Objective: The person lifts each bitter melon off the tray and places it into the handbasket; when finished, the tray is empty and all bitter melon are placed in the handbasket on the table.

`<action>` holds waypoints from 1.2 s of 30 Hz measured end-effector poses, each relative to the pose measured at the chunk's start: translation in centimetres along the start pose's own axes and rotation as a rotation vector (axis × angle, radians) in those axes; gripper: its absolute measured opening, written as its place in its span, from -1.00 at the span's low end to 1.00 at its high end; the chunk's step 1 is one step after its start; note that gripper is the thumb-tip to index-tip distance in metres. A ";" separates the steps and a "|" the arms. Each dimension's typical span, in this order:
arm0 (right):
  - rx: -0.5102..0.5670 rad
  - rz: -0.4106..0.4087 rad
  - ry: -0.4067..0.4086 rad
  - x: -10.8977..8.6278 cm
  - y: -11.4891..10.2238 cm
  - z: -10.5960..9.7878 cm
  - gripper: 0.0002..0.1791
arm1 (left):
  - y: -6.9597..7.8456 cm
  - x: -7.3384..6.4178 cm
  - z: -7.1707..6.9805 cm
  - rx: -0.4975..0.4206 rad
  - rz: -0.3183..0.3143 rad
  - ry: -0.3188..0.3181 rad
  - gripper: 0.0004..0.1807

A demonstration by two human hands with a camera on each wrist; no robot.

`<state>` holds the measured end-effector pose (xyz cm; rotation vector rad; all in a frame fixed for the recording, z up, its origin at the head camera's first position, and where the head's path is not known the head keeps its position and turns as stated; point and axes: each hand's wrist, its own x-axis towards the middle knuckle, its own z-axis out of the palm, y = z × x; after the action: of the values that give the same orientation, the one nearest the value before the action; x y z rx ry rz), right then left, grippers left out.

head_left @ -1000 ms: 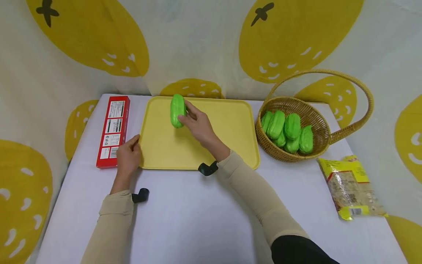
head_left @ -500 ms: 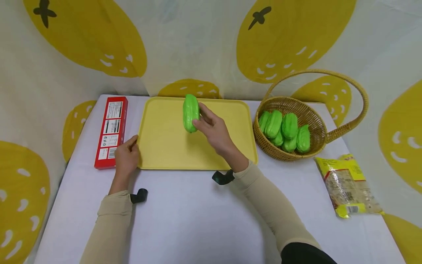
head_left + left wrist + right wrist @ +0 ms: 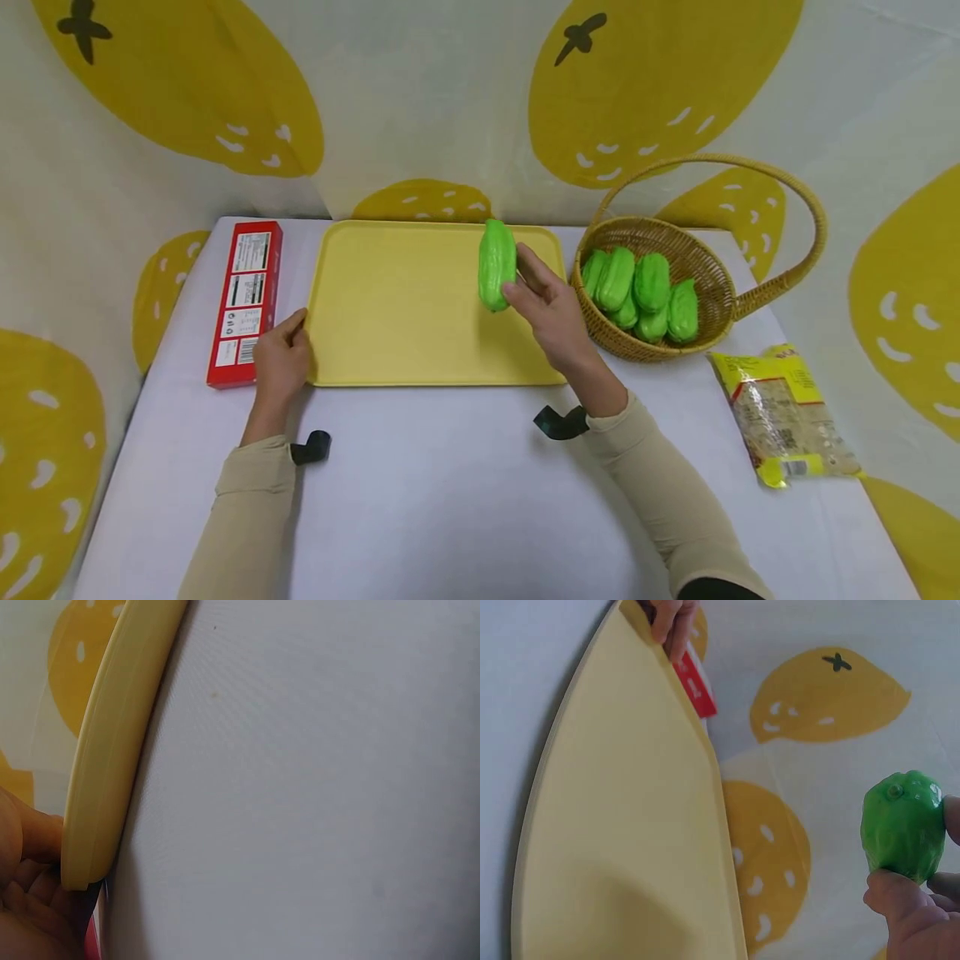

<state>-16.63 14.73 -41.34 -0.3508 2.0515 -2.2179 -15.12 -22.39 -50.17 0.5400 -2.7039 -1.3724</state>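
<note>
A glossy green ridged vegetable, perhaps a toy bitter melon, is held upright above the right part of the yellow tray. My right hand pinches it from its right side between thumb and fingers. In the right wrist view its rounded end with a small stem knob shows on the vegetable. My left hand grips the tray's left edge near the front corner. Seen from the left wrist, fingers lie on both sides of the tray's rim.
A wicker basket with a tall handle stands right of the tray, holding several similar green vegetables. In front of it lies a yellow-and-clear plastic bag. Along the tray's left side is a red box. A patterned cloth hangs behind.
My right hand has moved right across the tray, carrying the green vegetable toward the basket. The left hand keeps its grip on the tray; the view shifts slightly.
</note>
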 end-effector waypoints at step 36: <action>-0.130 0.170 0.531 -8.1 -1.4 -18.8 -0.15 | 0.2 -0.3 -0.1 0.020 -0.046 -0.023 -0.49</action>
<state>-13.06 34.97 -42.05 0.4405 2.3621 -2.2495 -14.87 -22.25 -49.89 0.5958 -2.7430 -1.3716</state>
